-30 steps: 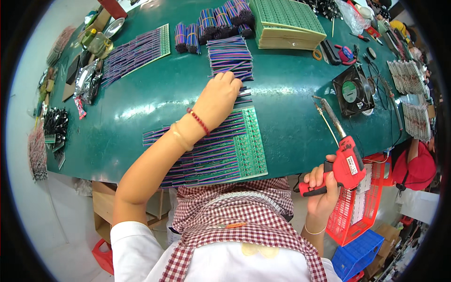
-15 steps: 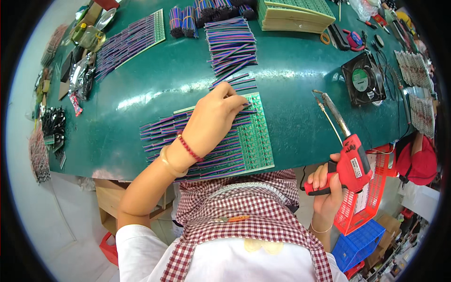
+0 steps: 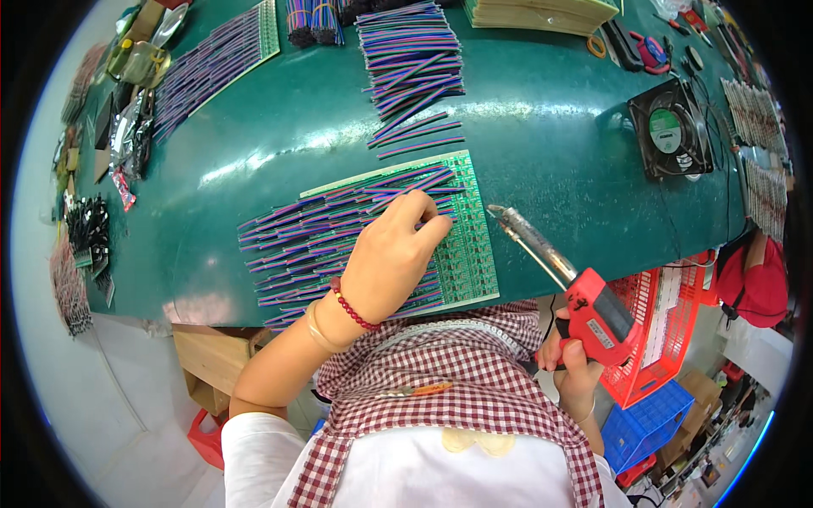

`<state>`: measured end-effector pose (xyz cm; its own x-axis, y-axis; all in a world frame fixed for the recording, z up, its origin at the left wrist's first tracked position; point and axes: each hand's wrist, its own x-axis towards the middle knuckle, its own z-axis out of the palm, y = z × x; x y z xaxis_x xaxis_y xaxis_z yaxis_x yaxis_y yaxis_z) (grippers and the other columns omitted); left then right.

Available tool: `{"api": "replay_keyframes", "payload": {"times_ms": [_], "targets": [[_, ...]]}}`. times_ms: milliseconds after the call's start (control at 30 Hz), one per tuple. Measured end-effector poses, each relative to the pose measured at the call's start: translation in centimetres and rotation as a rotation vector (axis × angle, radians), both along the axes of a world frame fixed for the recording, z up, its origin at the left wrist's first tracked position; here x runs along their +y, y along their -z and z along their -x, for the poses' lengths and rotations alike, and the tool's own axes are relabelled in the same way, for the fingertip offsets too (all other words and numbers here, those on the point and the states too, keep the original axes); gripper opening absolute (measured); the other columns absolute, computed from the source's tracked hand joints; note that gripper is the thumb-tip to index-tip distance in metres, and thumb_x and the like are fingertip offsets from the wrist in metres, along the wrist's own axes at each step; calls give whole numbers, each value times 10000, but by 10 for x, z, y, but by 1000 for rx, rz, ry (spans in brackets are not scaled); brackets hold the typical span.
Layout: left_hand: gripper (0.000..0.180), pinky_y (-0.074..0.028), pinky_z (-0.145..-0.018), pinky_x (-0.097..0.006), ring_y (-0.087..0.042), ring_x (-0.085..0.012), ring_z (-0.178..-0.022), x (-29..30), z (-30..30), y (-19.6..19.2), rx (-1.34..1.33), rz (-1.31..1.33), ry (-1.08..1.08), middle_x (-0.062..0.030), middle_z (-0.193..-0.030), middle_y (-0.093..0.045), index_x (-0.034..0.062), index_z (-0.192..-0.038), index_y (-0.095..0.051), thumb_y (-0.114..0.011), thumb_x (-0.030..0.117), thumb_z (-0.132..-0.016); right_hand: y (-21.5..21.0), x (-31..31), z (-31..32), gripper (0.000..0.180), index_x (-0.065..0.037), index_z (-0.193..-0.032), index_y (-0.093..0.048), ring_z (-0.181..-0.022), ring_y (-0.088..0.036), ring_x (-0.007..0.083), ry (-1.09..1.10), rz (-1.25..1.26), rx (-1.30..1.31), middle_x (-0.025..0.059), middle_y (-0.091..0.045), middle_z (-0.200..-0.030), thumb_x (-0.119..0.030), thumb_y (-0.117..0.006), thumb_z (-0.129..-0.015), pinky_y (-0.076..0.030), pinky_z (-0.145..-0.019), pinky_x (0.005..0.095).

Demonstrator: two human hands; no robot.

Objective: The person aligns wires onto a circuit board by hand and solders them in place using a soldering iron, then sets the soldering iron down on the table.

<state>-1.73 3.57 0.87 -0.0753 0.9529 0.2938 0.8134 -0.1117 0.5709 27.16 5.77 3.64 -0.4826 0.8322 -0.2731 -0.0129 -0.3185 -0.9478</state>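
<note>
My left hand [image 3: 391,262] rests on a green circuit board [image 3: 461,245] at the near edge of the green table [image 3: 542,152]. Its fingertips pinch a striped multicolour wire strip [image 3: 421,223] lying among several such strips [image 3: 296,241] attached across the board. A red bead bracelet sits on that wrist. My right hand [image 3: 572,360] grips a red soldering gun [image 3: 593,309] off the table's near edge; its metal tip [image 3: 501,215] points up-left and hovers at the board's right edge.
A loose pile of wire strips [image 3: 411,59] lies further back. Another wired board [image 3: 212,63] sits far left, a black fan [image 3: 669,127] at right, stacked boards [image 3: 542,10] at the far edge. Red [image 3: 660,326] and blue [image 3: 648,423] baskets stand below right.
My left hand came back from the far wire pile to the near board, bringing a strip. The soldering gun swung left, its tip closing in on the board's right edge.
</note>
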Motion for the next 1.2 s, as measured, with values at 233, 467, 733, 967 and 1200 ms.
{"api": "replay_keyframes", "payload": {"times_ms": [233, 467, 733, 967, 1200], "targets": [[233, -510, -598, -321, -603, -210, -687, -2, 0, -4, 4, -52, 3, -90, -835, -568, 25, -940, -677, -687, -41, -717, 5, -9, 0, 507, 41, -1298, -453, -541, -458, 127, -41, 11, -74, 58, -488, -655, -297, -608, -953, -419, -524, 298], [217, -504, -612, -327, -583, -214, -719, -5, 1, -5, 23, 1, 24, -77, -847, -527, 41, -969, -639, -622, 26, -754, 2, -3, 3, 481, 35, -1258, -465, -548, -458, 132, -34, 26, -12, 62, -490, -678, -321, -591, -960, -422, -537, 301], [273, -514, -630, -322, -600, -230, -749, -3, 6, -2, 50, -32, 68, -91, -849, -575, 25, -953, -668, -679, -35, -687, 10, -8, -4, 437, 33, -1236, -467, -565, -467, 131, -100, 46, -98, 67, -506, -692, -277, -595, -956, -428, -555, 303], [292, -515, -640, -328, -597, -231, -752, -3, 6, 0, 52, -40, 59, -89, -853, -572, 29, -959, -674, -675, -38, -675, 8, -6, 0, 173, 11, -925, -572, -643, -522, 114, -73, 66, -49, 44, -569, -736, -157, -611, -936, -432, -580, 267], [278, -511, -622, -322, -596, -227, -745, -2, 5, 0, 49, -45, 45, -87, -846, -562, 32, -949, -672, -672, -39, -680, 15, -7, -8, 181, 5, -935, -567, -675, -536, 130, -167, -21, -165, 46, -568, -749, -170, -610, -935, -443, -600, 280]]}}
